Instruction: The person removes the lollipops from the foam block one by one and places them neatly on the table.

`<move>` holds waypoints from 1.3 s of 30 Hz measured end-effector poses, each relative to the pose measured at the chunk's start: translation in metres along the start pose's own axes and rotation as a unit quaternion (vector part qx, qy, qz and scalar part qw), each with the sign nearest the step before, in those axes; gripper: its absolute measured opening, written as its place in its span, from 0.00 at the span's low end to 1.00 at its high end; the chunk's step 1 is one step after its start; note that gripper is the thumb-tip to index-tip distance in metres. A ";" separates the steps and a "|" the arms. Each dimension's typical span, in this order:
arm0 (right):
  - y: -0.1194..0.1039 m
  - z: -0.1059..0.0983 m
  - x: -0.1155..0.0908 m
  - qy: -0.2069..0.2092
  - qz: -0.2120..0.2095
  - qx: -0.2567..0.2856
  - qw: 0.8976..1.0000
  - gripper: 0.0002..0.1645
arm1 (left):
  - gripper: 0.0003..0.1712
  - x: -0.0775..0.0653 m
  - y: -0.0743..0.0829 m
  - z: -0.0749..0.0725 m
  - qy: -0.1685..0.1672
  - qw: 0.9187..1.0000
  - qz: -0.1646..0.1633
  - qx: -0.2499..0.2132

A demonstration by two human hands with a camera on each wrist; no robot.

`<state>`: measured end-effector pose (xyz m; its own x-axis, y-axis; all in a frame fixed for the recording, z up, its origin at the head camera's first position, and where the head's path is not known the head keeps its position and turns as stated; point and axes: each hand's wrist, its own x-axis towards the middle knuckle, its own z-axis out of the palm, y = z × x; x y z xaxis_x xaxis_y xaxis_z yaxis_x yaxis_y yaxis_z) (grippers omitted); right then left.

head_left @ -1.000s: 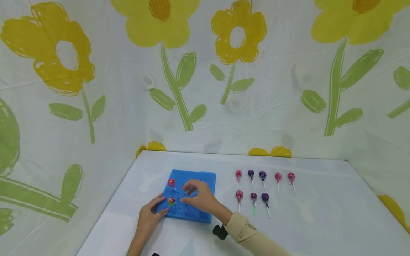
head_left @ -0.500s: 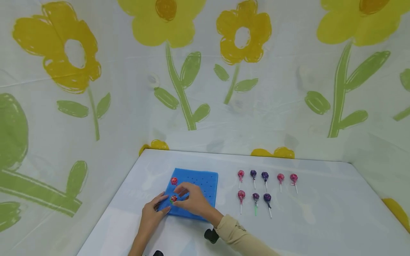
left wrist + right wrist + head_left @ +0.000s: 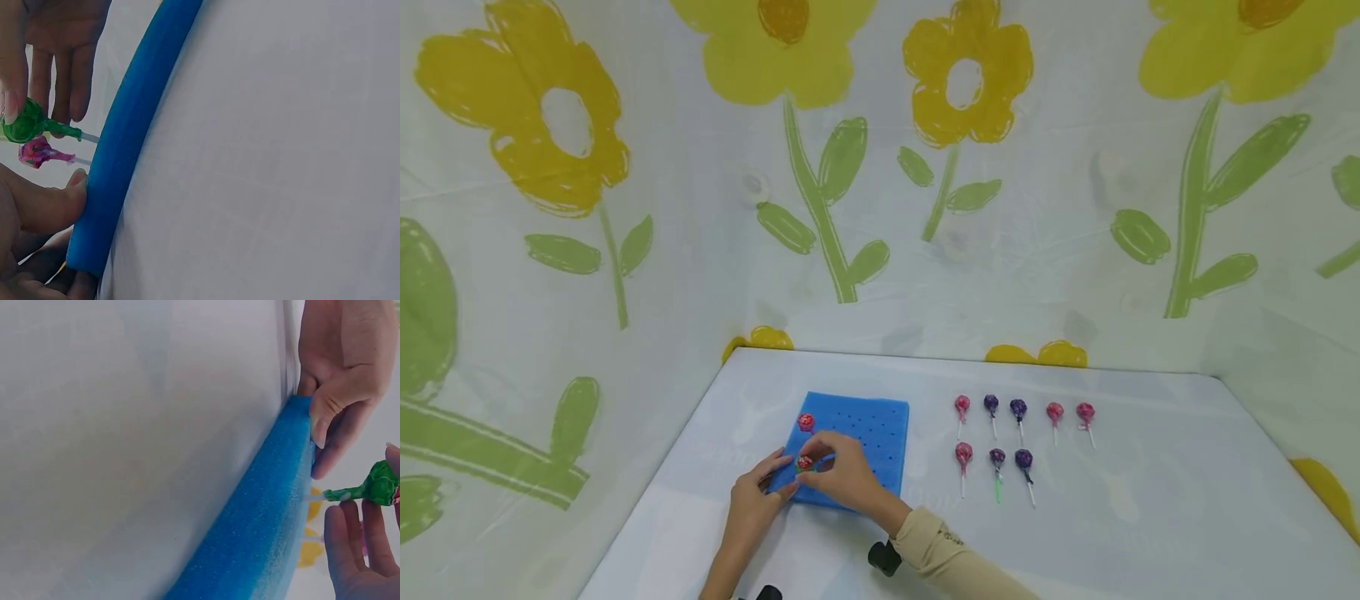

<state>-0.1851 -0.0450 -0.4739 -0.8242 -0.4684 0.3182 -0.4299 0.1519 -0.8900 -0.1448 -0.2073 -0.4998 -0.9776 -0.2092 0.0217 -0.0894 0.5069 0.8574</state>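
Note:
A blue foam block (image 3: 883, 429) with rows of small holes lies on the table. My left hand (image 3: 752, 498) grips its front left corner, thumb (image 3: 59, 203) on the top face and fingers around the edge. Two lollipops stand in the foam's left side by their sticks. The nearer one, with a green and red wrapper (image 3: 380, 482), is between the thumb and fingers of my right hand (image 3: 850, 477), which pinches its head. Behind it stands the red and pink lollipop (image 3: 806, 422), untouched.
To the right of the foam, several lollipops lie in two rows: pink ones (image 3: 963, 452) and purple ones (image 3: 1024, 459), one purple with a green stick (image 3: 998, 487). A flower-printed cloth (image 3: 1037, 208) walls the table at the back and sides.
My right hand has moved left from over the middle of the foam to the green and red lollipop and closed its fingertips on it. The left hand stays at the corner.

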 end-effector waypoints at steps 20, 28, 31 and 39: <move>0.001 0.003 0.001 0.071 0.014 0.045 0.996 0.13 | 0.26 0.003 0.006 0.000 -0.009 1.000 -0.007 0.010; -0.006 -0.007 0.002 0.080 -0.002 0.050 0.996 0.12 | 0.25 0.004 0.006 0.001 -0.006 1.000 -0.014 0.010; -0.011 -0.014 0.002 0.083 -0.005 0.046 0.995 0.12 | 0.25 0.005 0.005 0.002 -0.005 1.000 -0.015 0.012; -0.046 -0.041 -0.010 0.076 0.004 0.058 0.995 0.12 | 0.26 0.006 0.002 0.002 -0.008 1.000 -0.025 0.015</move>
<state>-0.1725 -0.0117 -0.4225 -0.8772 -0.3298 0.3489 -0.3849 0.0486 -0.9217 -0.1514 -0.2057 -0.4990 -0.9748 -0.2214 -0.0282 -0.1428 0.5217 0.8411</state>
